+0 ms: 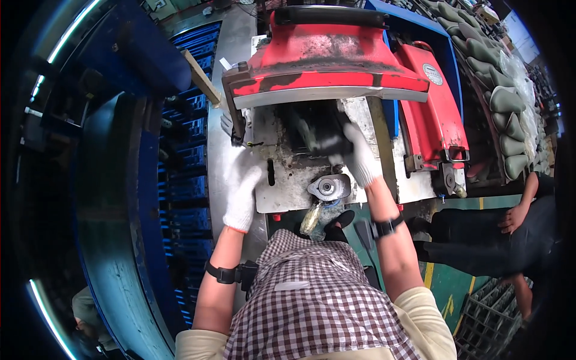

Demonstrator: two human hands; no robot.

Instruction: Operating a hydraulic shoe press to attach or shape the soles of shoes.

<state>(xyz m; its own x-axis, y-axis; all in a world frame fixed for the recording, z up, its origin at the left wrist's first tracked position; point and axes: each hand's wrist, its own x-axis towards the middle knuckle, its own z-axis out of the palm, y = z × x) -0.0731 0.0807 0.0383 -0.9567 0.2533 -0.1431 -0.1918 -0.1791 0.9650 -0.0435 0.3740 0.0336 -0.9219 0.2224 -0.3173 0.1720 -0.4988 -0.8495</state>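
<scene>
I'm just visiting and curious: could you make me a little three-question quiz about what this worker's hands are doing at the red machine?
1. True or false: both hands wear white gloves.
2. Which hand reaches furthest under the red machine head? A) left hand B) right hand C) neither
3. What colour are the crates stacked to the person's left?

Key
1. True: the left hand and the right hand are both in white gloves.
2. B: the right hand is on a dark piece under the head, while the left hand lies on the worn grey work plate.
3. Blue: the blue crates.
</scene>
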